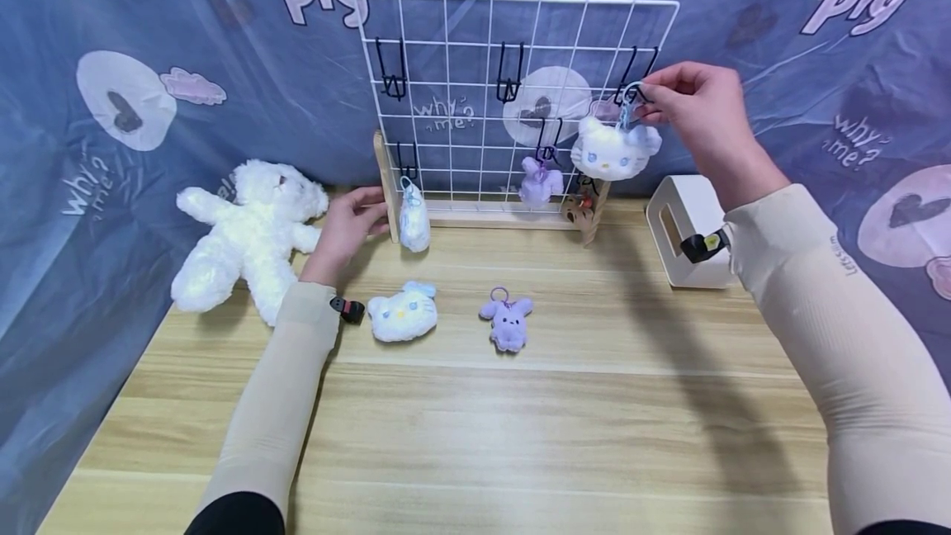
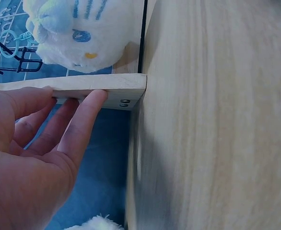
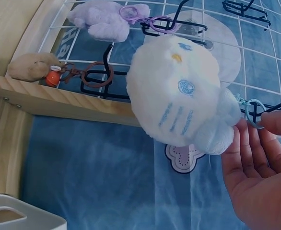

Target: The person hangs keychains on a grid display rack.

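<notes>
My right hand [image 1: 702,114] pinches the light-blue ring [image 3: 254,115] of a white cat-face plush keychain [image 1: 615,153] between thumb and fingers. The ring overlaps the tip of a black hook at the upper right of the white wire grid rack [image 1: 468,97]. Below the ring hangs the plush, its blue bow facing the hand in the right wrist view. At the rack's other end, my left hand [image 1: 345,225] touches the outer face of the wooden side post [image 2: 102,82] with extended fingertips. Beside that post a second white cat-face keychain [image 1: 414,217] hangs from a low hook.
Purple [image 1: 541,182] and brown [image 1: 579,211] plush keychains hang low on the grid. Another white cat-face plush [image 1: 403,314] and a purple bunny keychain [image 1: 508,324] lie on the table. A white plush bear [image 1: 256,229] is at left, a white box [image 1: 676,258] at right.
</notes>
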`<state>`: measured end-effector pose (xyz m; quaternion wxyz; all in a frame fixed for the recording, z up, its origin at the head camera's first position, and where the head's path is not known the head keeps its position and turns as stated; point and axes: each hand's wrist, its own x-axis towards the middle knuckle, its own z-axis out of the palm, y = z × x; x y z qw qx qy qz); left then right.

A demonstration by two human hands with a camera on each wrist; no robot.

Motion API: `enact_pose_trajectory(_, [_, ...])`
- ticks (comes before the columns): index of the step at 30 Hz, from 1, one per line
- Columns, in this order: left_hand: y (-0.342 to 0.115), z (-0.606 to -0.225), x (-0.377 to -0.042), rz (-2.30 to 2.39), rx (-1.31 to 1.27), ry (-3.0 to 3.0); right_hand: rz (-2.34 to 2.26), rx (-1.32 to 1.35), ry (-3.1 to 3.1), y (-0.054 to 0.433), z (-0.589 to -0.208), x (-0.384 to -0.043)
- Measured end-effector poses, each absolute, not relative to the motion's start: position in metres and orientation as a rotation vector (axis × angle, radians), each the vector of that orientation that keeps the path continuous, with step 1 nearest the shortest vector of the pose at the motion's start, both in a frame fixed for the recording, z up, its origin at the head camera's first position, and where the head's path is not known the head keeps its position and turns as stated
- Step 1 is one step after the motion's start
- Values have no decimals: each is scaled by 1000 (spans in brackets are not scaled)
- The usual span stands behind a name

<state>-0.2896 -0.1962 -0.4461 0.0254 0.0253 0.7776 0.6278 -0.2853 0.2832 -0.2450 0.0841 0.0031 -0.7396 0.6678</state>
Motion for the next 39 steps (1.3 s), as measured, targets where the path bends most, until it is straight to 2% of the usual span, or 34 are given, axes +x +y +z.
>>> enact_pose_trajectory(19, [-194,-445,-288,1958,56,2381,2000,29,-2167,290,-253,-277])
enact_pose_trajectory(39, [-194,-444,-286,1947,60,2395,1999,111,-2176,291,-272,-228])
